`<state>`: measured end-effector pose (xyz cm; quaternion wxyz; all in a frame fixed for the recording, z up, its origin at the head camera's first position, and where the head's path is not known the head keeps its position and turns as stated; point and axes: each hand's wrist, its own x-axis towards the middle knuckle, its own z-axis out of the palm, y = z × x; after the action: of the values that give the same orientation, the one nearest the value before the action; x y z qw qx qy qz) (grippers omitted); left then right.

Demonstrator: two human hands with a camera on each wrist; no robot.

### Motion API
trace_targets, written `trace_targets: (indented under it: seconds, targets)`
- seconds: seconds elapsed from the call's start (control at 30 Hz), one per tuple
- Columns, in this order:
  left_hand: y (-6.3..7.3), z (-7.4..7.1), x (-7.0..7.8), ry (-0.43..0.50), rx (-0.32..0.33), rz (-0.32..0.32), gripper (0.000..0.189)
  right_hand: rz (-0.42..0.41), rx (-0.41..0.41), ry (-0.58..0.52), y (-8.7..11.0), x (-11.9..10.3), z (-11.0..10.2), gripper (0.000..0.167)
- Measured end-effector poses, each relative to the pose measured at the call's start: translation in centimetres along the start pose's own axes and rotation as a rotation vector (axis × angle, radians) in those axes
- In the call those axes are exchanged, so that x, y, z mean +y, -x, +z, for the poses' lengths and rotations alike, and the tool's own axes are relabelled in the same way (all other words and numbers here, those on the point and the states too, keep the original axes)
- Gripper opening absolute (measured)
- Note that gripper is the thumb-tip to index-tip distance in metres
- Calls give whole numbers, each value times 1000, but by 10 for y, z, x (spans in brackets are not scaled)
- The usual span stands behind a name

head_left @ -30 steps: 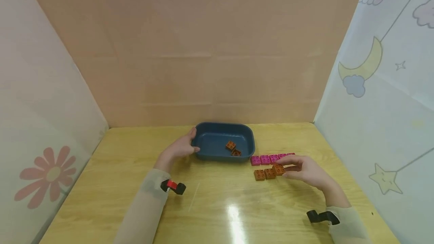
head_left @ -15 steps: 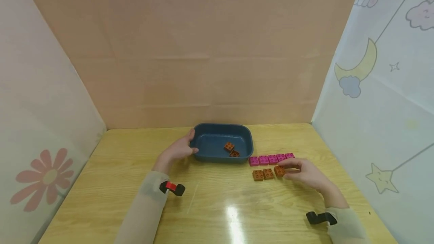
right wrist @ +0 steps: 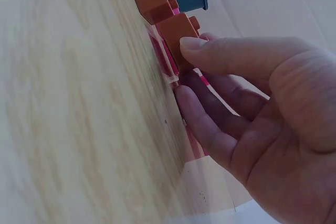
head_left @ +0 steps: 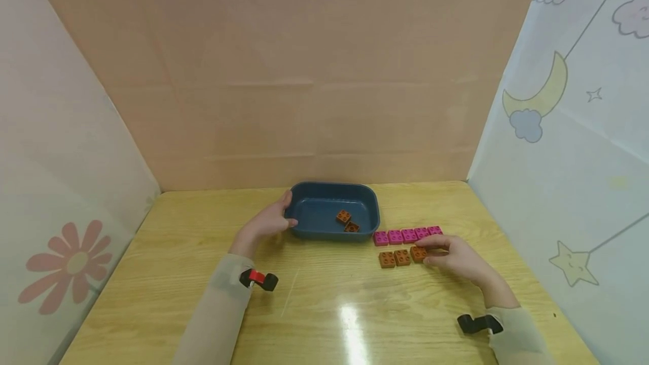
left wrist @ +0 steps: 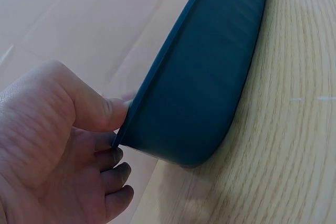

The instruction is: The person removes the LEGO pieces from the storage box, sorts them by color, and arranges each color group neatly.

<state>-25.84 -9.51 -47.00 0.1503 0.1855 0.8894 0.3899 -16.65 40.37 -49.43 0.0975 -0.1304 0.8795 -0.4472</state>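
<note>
My left hand [head_left: 267,221] grips the left end of a dark blue tray [head_left: 324,235], thumb on its rim in the left wrist view. Inside the tray lie two orange-brown building blocks [head_left: 343,217], one of them tipped over. My right hand [head_left: 455,257] pinches another orange-brown block [head_left: 418,253] between thumb and fingers, low at the table. That block stands at the right end of a row, beside two matching orange-brown blocks [head_left: 395,258]. Behind this row runs a line of several pink blocks [head_left: 409,235], its right end close to my right fingers.
The wooden table [head_left: 304,308] carries everything. A plain tan backdrop [head_left: 314,100] rises behind the tray. Printed white panels stand at both sides, the right panel [head_left: 583,185] near my right arm. Black wrist mounts [head_left: 479,324] sit on both sleeves.
The block in my right hand came down from above the row's right end to the table, a little to the right. My left hand stays on the tray.
</note>
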Motion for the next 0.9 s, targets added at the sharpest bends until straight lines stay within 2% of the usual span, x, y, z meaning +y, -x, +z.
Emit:
trace_targets:
  seconds: [0.33, 0.63, 0.9]
  targets:
    - [0, 0, 3, 19, 1, -14, 92, 12, -7, -11, 0, -7, 3, 39]
    - [0, -1, 4, 33, -5, -14, 92, 1, 7, 17, -2, -4, 4, 40]
    - [0, -1, 2, 32, -9, -3, 93, 15, 2, -28, -1, -5, 5, 43]
